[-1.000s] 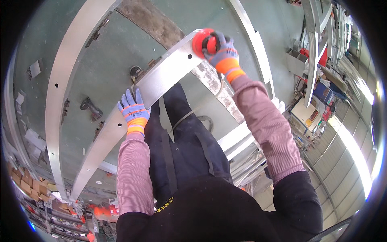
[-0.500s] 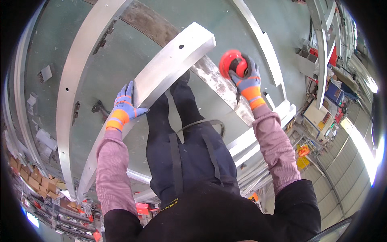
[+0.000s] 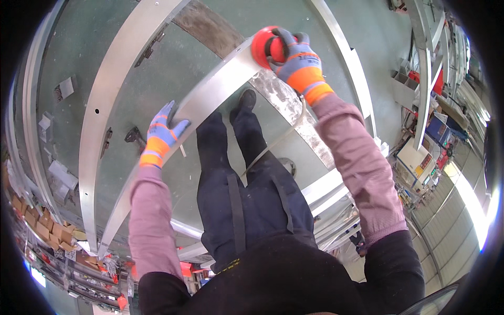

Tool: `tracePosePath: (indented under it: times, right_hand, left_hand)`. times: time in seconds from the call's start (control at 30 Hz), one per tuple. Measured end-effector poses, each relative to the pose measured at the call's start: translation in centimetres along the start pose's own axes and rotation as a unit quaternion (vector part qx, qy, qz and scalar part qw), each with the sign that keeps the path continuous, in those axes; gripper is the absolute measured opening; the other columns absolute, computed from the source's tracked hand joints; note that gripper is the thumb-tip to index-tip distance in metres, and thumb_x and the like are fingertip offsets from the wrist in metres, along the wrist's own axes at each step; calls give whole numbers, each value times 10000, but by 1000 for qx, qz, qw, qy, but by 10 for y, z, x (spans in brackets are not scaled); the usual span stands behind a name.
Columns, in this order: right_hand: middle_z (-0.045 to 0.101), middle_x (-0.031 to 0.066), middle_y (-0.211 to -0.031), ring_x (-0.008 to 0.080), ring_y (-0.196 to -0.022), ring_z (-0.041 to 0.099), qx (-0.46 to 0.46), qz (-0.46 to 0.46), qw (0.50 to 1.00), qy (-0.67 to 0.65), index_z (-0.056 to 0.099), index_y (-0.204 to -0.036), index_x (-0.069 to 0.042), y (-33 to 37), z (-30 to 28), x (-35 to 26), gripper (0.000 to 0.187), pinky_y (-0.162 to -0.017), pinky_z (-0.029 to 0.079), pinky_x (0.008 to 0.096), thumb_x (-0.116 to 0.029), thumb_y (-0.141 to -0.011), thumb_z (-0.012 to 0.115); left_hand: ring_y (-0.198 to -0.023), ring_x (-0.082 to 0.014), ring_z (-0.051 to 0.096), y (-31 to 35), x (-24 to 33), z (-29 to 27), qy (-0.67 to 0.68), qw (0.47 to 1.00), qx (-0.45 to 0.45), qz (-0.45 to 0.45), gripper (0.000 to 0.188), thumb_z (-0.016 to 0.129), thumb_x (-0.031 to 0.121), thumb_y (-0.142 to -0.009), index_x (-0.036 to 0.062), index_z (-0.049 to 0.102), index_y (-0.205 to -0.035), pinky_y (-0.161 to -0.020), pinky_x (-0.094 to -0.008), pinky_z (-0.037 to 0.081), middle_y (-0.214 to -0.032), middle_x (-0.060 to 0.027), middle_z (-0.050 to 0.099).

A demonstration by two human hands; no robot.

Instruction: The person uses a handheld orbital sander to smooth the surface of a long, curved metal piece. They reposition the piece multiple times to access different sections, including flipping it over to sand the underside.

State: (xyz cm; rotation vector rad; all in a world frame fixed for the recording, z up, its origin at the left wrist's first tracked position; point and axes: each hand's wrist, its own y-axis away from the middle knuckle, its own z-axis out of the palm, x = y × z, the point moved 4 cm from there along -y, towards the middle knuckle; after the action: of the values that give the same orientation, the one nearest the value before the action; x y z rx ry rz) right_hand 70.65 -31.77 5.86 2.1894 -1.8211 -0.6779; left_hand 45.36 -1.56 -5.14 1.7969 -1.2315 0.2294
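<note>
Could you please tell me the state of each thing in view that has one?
Beam: curved, bare metal.
Sander: held at the beam's far end; whether it is running, I cannot tell.
Right hand: closed around the sander.
Left hand: on the beam, thumb spread.
Hose: hanging loosely.
Drill: on the floor, partly hidden.
Cardboard boxes: piled together.

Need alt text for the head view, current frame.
A person's gloved right hand holds a round red tool at the far end of a long, curved metal beam, while their gloved left hand rests on it nearer the body. Other metal beams flank it; cardboard boxes sit at lower left.
</note>
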Motion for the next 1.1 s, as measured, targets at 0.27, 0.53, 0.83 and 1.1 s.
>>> tracePosePath:
  times: [0.27,0.53,0.83,1.1]
  right_hand:
    - [485,227,-1349,441,-1121,633,8,43,999,22,456,-1415,-331,8,2,47,730,-943,549,464,-361,-770,798]
    - [445,218,-1390,423,-1075,658,9,-1,1000,21,494,-1398,-329,-9,-3,10,679,-922,562,453,-372,-782,776]
    - [427,235,-1402,437,-1032,671,-13,-49,998,23,475,-1387,-347,-10,-1,10,710,-901,569,477,-317,-751,789]
    - [429,229,-1393,433,-1018,677,3,-63,997,33,469,-1411,-349,3,11,41,730,-910,572,472,-354,-754,789]
  left_hand:
    - [-1387,-347,429,-37,111,24,-202,970,97,95,1063,789,637,-681,54,411,-1486,-1177,-510,286,-1510,-182,451]
    - [-1352,-327,473,-42,110,29,-208,973,75,70,1009,772,608,-702,74,422,-1483,-1169,-478,318,-1490,-164,478]
    - [-1325,-300,500,-43,110,28,-199,971,112,73,995,790,602,-686,109,437,-1475,-1154,-450,343,-1480,-128,486]
    - [-1309,-342,518,-43,110,28,-192,973,100,77,1016,815,558,-679,44,427,-1465,-1132,-457,378,-1467,-194,499]
